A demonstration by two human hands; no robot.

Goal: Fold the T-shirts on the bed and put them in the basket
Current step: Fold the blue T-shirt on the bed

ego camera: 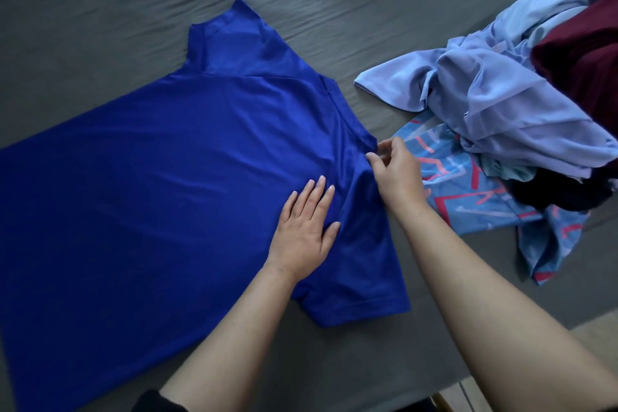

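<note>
One royal-blue T-shirt (174,157) was spread nearly flat on the grey bed (100,10), collar end toward the right and hem running off the left edge of view. The left hand (306,226) was laid flat on the chest area, fingers straight, pressing the cloth down. The right hand (393,170) was held at the neckline, thumb and fingers pinching a small gather of the fabric just beside the shoulder seam. The near sleeve (364,281) was seen lying out toward the bed's front edge, the far sleeve (230,40) pointing away.

The fabric was judged thin, soft and slightly glossy, so it would likely be light, limp and inclined to slide on itself; creases would be flattened easily by a palm. Hold would best be taken at the shoulder seam and at the hem, where the stitching gives some body.

Near the right, a heap of unfolded T-shirts (521,104) was piled, a patterned light-blue one (468,197) at the bottom. No basket was seen.
</note>
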